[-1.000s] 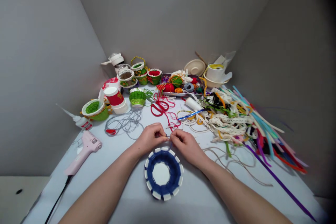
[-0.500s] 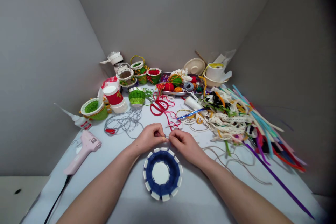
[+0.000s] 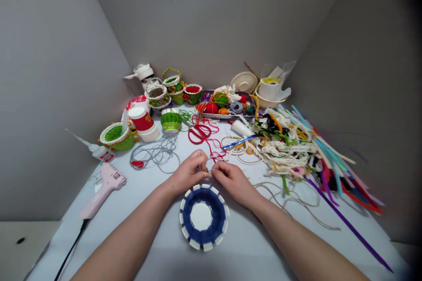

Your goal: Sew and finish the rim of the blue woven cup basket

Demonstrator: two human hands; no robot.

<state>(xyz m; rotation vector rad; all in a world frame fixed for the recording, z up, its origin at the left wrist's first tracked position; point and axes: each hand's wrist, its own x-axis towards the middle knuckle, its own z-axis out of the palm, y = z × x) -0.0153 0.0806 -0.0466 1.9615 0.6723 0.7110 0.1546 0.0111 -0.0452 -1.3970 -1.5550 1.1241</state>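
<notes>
A white paper cup woven round with blue yarn (image 3: 203,217) stands on the table in front of me, its rim cut into strips. Just beyond its far rim my left hand (image 3: 189,172) and my right hand (image 3: 231,179) meet, both with fingers pinched together. Between the fingertips runs a thin strand of blue yarn (image 3: 212,181) that leads down to the cup. The strand is very fine and partly hidden by my fingers.
A pink glue gun (image 3: 104,187) and a glue bottle (image 3: 99,151) lie at the left. Grey cord (image 3: 154,154), red scissors (image 3: 199,133), woven green cups (image 3: 171,122), a yarn tray (image 3: 227,106) and a heap of lace and pipe cleaners (image 3: 296,149) crowd the far and right side.
My two hands have drawn a little closer together above the cup's far rim, and the left fingers have lifted slightly. The cup stays in place.
</notes>
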